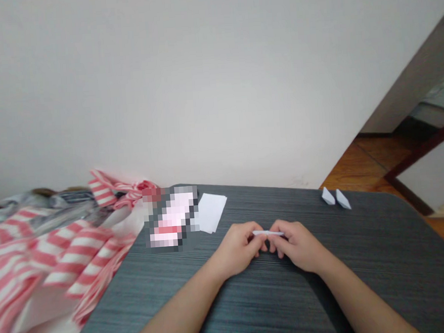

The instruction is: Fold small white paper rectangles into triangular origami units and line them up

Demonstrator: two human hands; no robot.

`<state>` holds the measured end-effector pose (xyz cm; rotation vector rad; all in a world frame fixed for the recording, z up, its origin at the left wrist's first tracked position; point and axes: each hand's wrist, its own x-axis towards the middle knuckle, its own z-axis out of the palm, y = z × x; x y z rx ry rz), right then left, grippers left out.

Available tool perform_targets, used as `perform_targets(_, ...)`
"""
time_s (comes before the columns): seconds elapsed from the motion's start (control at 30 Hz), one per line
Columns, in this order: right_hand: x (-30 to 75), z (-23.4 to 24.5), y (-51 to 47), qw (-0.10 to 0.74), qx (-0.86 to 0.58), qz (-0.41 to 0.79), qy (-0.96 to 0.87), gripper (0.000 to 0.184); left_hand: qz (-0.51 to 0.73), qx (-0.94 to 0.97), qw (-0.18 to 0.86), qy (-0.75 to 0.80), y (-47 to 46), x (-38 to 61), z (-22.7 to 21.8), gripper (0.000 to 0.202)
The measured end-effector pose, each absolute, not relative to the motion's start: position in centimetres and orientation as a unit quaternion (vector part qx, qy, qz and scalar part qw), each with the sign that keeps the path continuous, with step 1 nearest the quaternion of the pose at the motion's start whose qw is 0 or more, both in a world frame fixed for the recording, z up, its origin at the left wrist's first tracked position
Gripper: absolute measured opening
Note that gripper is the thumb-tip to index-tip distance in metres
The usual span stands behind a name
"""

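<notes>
A narrow folded piece of white paper (267,233) is pinched between my two hands, just above the dark table (232,313). My left hand (240,247) grips its left end between thumb and fingers. At the right end, my right hand (296,243) pinches it the same way. The fingertips of both hands nearly meet beneath the paper and hide part of it. Beyond my left hand lie flat white paper sheets (212,212). Two folded white paper pieces (327,196) stand near the table's far right edge.
A pixelated pink-and-white rectangular object (174,215) lies left of the sheets. Red-and-white striped fabric (69,258) and other cloth are heaped beyond the table's left edge. A pale wall (209,86) rises behind the table, and wooden floor (362,162) shows at right.
</notes>
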<state>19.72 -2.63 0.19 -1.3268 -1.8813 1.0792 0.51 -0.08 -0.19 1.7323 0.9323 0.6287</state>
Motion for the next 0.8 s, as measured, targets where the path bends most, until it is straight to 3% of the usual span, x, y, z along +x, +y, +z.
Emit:
perform_targets(0.23, 19.98, -0.36, -2.6, 0.315, -0.508, 0.416, -0.685, 0.013, 0.267, 0.697, 0.539, 0.391, 0.01, 0.54, -0.02, 0.026)
perform_targets(0.8, 19.9, 0.1, -2.7, 0.313, -0.518, 0.425, -0.673, 0.019, 0.292, 0.65, 0.578, 0.398, 0.22, 0.64, -0.64, 0.026)
